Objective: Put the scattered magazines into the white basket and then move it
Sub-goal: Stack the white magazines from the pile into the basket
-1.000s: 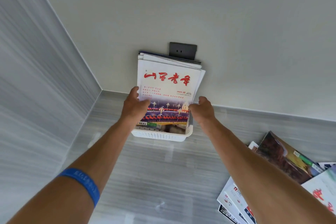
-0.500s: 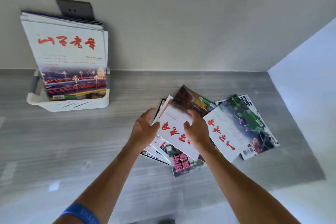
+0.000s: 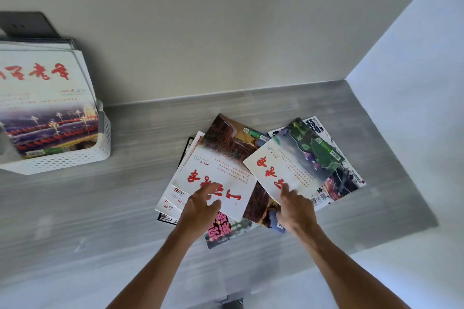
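The white basket (image 3: 75,158) stands at the far left against the wall, with several magazines (image 3: 45,98) upright in it. A fanned pile of scattered magazines (image 3: 226,228) lies on the grey surface right of centre. My left hand (image 3: 202,208) rests with spread fingers on the near edge of a white magazine with red calligraphy (image 3: 218,173). My right hand (image 3: 297,211) touches with its fingertips the near corner of a second white magazine with red characters (image 3: 291,165). Neither magazine is lifted.
A dark wall socket plate (image 3: 25,25) sits behind the basket's magazines. Light walls close the grey counter (image 3: 140,183) at the back and on the right (image 3: 414,133). Bare counter lies between basket and pile.
My hands left the magazine standing in the basket and my view swung right to the pile. Since half a second ago my right hand shifted from the first white magazine to the second.
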`<act>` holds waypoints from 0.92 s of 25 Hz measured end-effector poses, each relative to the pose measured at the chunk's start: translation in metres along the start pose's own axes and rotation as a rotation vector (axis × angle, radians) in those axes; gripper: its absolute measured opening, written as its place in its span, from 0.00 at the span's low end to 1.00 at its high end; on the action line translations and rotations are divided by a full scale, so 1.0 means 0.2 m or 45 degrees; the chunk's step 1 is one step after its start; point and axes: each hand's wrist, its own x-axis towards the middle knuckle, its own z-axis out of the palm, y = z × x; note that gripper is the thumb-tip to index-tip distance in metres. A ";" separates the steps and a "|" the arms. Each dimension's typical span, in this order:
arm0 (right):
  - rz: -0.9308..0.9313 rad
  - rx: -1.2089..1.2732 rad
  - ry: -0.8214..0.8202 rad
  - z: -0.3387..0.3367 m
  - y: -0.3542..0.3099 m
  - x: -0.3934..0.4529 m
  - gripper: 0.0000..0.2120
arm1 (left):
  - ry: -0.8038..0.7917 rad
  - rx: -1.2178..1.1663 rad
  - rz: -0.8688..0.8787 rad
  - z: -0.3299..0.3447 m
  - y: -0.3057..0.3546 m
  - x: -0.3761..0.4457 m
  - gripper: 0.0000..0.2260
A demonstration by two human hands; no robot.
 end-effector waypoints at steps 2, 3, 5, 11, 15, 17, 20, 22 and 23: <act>-0.042 0.058 0.069 -0.05 -0.05 -0.03 0.39 | -0.024 -0.011 -0.011 0.02 -0.01 -0.03 0.19; -0.051 0.140 0.113 -0.10 -0.09 -0.04 0.38 | -0.023 -0.017 -0.013 0.01 0.00 -0.04 0.18; -0.070 0.393 0.203 -0.26 -0.22 -0.05 0.36 | -0.024 -0.028 -0.037 -0.01 0.00 -0.05 0.19; -0.088 1.563 0.109 -0.79 -0.66 -0.15 0.32 | -0.106 0.110 0.138 -0.07 0.03 -0.11 0.51; -0.005 2.100 -0.085 -0.96 -0.82 -0.15 0.24 | 0.601 -0.087 0.306 -0.17 0.09 -0.09 0.15; -0.107 2.248 -0.271 -0.98 -0.89 -0.13 0.23 | 0.831 -0.193 0.353 -0.29 0.08 -0.10 0.07; -0.268 1.804 0.008 -0.96 -0.90 -0.03 0.23 | 0.814 -0.294 0.463 -0.56 -0.01 -0.16 0.20; -0.263 1.783 -0.125 -0.95 -0.93 0.05 0.19 | 0.719 -0.293 0.509 -0.79 -0.13 -0.23 0.27; -0.283 1.820 -0.239 -0.95 -0.96 0.08 0.17 | 0.685 -0.280 0.530 -0.90 -0.19 -0.24 0.27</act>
